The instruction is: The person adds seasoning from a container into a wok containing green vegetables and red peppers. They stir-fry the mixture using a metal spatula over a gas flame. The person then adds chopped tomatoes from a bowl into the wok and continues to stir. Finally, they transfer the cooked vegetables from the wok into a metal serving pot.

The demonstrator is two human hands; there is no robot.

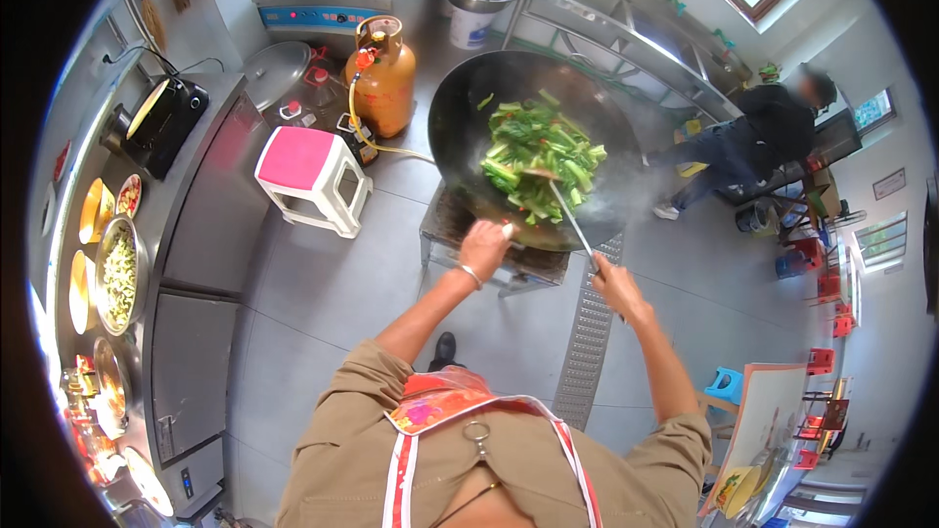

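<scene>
A large dark wok [455, 125] rests on a low metal burner stand [440, 224] in front of me. Chopped leafy greens [539, 147] with small red bits lie heaped in it. My right hand [620, 286] grips the long metal handle of a wok spatula [568, 213], whose blade is partly buried in the greens. At the wok's near left rim, my left hand [486, 253] has its fingers curled on the edge. A small white thing [508, 230] shows at those fingers; what it is cannot be made out.
Left of the wok stand a gas cylinder [381, 88] with a hose and a pink-topped stool [304, 172]. Bowls of food, including chopped vegetables [119, 275], line the left counter [183, 154]. Another person [763, 125] bends at the far right. A floor drain grate [587, 352] runs below.
</scene>
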